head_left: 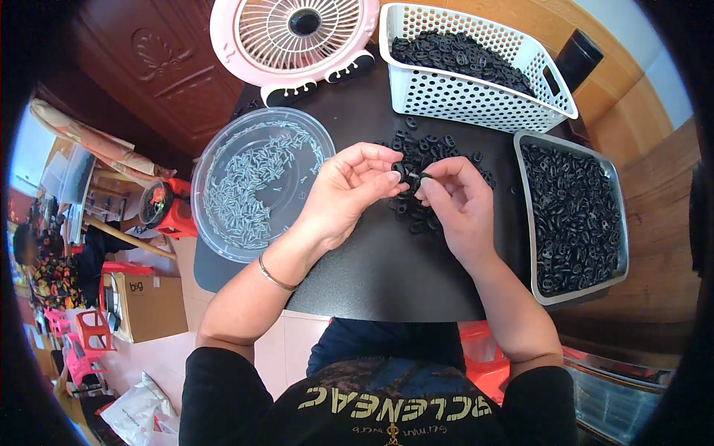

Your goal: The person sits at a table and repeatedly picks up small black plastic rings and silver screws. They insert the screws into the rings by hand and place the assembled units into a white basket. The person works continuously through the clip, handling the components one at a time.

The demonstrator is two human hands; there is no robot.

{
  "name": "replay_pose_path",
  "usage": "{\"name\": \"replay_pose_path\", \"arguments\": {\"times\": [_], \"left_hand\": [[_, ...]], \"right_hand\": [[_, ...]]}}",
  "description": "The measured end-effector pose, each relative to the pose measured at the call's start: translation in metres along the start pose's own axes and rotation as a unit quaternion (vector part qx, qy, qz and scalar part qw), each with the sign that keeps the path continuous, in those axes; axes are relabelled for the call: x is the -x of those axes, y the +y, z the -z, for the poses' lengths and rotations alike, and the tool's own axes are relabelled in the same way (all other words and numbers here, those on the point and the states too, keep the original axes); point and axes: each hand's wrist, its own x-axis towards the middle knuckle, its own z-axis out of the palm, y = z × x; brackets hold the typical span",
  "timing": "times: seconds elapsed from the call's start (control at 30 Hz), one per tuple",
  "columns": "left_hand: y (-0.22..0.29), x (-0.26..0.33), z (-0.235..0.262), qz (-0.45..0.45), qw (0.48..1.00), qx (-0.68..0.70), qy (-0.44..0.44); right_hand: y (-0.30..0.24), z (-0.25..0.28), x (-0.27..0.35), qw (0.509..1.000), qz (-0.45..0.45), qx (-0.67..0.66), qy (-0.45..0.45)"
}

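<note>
In front of me, above the dark table, both hands meet at fingertip height. My left hand (357,182) pinches a small black plastic piece (399,171) between thumb and fingers. Close beside it, the thumb and forefinger of my right hand (461,204) are pressed together on something small and dark, mostly hidden by the fingertips. A short silvery glint, perhaps a screw, shows between the two hands. Under and behind them lies a loose heap of black plastic pieces (428,149). Left of my left hand, a round clear tub (320,134) contains many silver screws (242,189).
A white perforated basket (476,100) of black pieces stands at the back right. A metal tray (623,253) filled with similar pieces lies at the right edge. At the back left stands a pink fan (223,37). A cardboard box (160,308) and red stools are on the floor leftward.
</note>
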Motion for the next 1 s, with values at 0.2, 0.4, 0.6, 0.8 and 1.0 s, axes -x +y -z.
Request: {"name": "replay_pose_path", "arguments": {"times": [0.2,0.4,0.6,0.8,1.0], "left_hand": [[0.0013,0.0004,-0.0007,-0.002,1.0,-0.011,-0.012],[0.001,0.0001,-0.0022,-0.01,1.0,-0.023,-0.01],[0.0039,0.0017,-0.0017,-0.015,0.997,-0.076,-0.019],[0.0047,0.0024,-0.0008,-0.016,0.994,-0.112,-0.015],[0.0069,0.0029,-0.0033,-0.034,0.983,-0.182,-0.017]], "right_hand": [[-0.0011,0.0009,-0.0009,0.999,-0.034,-0.004,0.003],[0.0004,0.0014,-0.0008,0.999,-0.034,0.004,0.014],[-0.0007,0.0017,-0.0008,0.999,-0.034,0.005,0.015],[-0.0006,0.0024,-0.0007,0.999,-0.035,0.004,0.008],[-0.0019,0.0034,-0.0007,0.999,-0.048,0.013,0.004]]}}
